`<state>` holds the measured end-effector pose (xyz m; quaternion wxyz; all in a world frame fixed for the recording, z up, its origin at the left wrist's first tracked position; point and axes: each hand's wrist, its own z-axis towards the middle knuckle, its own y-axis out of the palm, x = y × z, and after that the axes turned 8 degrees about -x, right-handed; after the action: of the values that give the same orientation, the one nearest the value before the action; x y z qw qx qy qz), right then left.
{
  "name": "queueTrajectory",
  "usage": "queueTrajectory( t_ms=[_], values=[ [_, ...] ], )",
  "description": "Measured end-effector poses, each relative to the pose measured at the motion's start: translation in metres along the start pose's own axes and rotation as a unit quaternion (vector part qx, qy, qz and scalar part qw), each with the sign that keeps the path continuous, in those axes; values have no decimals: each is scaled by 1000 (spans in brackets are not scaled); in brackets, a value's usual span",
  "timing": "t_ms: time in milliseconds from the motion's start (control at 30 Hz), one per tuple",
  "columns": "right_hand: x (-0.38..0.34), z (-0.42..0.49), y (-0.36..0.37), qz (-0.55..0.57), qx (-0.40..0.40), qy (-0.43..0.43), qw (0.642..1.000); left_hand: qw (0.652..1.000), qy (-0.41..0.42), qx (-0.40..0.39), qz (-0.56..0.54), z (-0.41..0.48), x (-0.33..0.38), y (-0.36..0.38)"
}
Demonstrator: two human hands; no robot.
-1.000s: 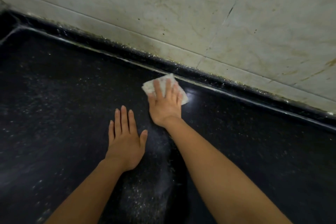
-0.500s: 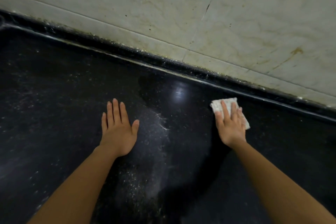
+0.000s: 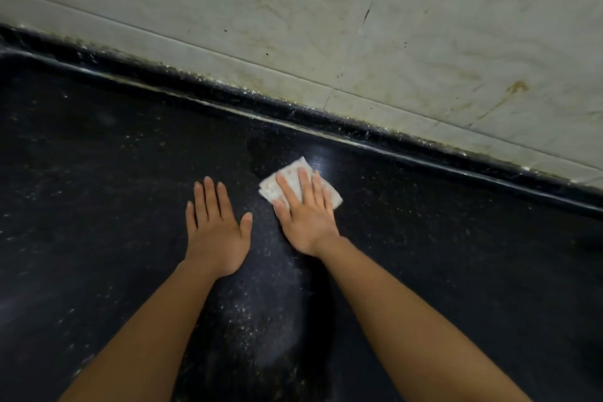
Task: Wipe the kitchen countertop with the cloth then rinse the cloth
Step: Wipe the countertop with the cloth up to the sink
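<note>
The right hand (image 3: 305, 219) lies flat, fingers straight, pressing a small folded white cloth (image 3: 295, 181) onto the black speckled stone countertop (image 3: 456, 254) near its raised back edge. Just beside it, the left hand (image 3: 217, 232) rests palm-down, fingers extended, holding nothing.

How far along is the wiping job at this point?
Done: a glossy patch beside the cloth looks wiped. In hand: the right hand presses the cloth flat on the countertop; the left hand rests flat alongside. Left: white specks on the near side, then the rinse.
</note>
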<state>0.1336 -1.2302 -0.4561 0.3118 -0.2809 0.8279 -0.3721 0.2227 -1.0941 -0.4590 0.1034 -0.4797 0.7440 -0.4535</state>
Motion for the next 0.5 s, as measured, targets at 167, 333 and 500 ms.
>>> queueTrajectory(
  t_ms=[167,333,500],
  values=[
    [-15,40,-16,-27,-21,-26,999,1000,8,12,-13,1,-3,2],
    [12,-25,15,-68,-20,-82,994,994,54,36,-93,-2,-9,1],
    [41,-116,60,-142,-32,-144,979,981,118,87,-127,-26,-27,1]
  ],
)
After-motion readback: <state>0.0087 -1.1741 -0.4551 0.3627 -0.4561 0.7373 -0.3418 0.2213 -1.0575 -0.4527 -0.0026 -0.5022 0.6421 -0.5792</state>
